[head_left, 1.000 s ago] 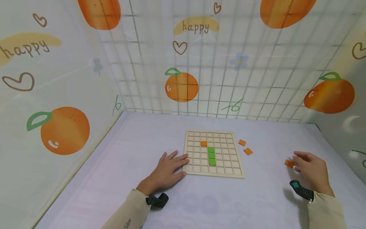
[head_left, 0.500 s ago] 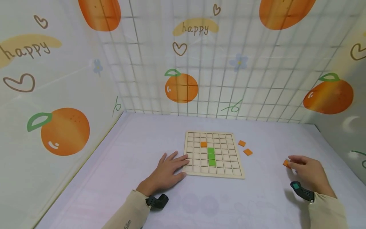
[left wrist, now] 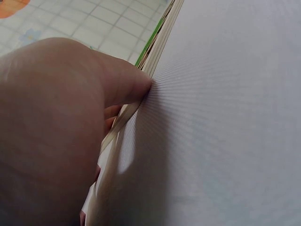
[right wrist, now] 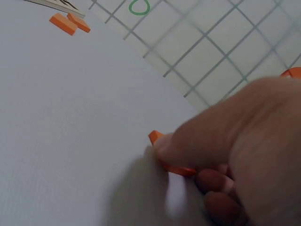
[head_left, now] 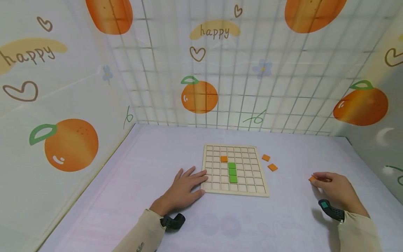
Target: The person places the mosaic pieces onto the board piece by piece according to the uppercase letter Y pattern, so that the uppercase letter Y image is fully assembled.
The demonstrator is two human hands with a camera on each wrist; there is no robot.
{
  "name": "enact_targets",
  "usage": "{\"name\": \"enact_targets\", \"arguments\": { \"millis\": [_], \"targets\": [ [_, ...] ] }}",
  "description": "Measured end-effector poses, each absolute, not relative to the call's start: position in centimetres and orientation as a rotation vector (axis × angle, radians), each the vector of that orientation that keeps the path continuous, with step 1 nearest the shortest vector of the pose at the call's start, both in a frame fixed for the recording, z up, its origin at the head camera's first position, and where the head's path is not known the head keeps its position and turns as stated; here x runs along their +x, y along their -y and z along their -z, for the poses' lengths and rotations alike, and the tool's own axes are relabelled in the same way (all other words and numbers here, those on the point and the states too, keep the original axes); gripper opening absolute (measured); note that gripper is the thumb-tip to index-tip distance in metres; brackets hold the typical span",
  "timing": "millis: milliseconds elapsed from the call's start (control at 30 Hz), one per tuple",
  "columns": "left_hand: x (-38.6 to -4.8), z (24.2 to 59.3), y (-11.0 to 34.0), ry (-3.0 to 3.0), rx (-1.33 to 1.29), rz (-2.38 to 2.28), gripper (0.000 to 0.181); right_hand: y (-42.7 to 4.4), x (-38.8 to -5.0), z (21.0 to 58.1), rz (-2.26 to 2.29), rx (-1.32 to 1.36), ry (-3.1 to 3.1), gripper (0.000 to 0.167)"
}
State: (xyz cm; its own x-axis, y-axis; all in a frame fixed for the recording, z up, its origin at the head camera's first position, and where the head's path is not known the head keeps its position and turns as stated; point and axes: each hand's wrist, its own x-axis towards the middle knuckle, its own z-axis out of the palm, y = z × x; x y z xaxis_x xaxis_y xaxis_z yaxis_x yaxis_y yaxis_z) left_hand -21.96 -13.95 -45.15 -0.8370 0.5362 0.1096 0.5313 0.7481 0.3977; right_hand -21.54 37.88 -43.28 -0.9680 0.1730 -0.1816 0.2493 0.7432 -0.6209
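A square wooden grid board [head_left: 248, 172] lies on the table, with one orange tile [head_left: 224, 159] and a column of green tiles [head_left: 232, 172] in its cells. My left hand [head_left: 184, 187] rests with spread fingers on the board's left edge; in the left wrist view the thumb [left wrist: 124, 82] touches the board's side. Out to the right, my right hand [head_left: 335, 187] pinches a loose orange tile [head_left: 312, 179] between thumb and fingers. The right wrist view has the thumb over that tile [right wrist: 178, 169], low over the tabletop, partly hiding it.
Two more orange tiles, one farther back [head_left: 266, 158] and one nearer [head_left: 272, 167], lie just right of the board. A white tabletop [head_left: 292, 217] spreads around everything. Sheets printed with oranges [head_left: 199, 98] hang behind and at both sides.
My right hand has shifted slightly left with the orange tile, its thumb and fingers coming together on it. The left hand and the board stay where they were.
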Motion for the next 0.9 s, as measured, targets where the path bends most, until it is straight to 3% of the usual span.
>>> {"name": "enact_targets", "arguments": {
  "millis": [267,600,900],
  "targets": [
    [-22.0,45.0,13.9,-2.923,0.89,-0.661,0.051,-37.4,-21.6,43.0,0.981,0.327,-2.848,0.049],
    [-21.9,44.8,13.9,-2.924,0.877,-0.647,0.05,-37.1,-21.7,42.9,0.959,0.304,-2.866,0.051],
    [-21.9,44.9,13.9,-2.925,0.871,-0.645,0.05,-36.8,-21.8,43.7,1.003,0.331,-2.945,0.044]
  ]
}}
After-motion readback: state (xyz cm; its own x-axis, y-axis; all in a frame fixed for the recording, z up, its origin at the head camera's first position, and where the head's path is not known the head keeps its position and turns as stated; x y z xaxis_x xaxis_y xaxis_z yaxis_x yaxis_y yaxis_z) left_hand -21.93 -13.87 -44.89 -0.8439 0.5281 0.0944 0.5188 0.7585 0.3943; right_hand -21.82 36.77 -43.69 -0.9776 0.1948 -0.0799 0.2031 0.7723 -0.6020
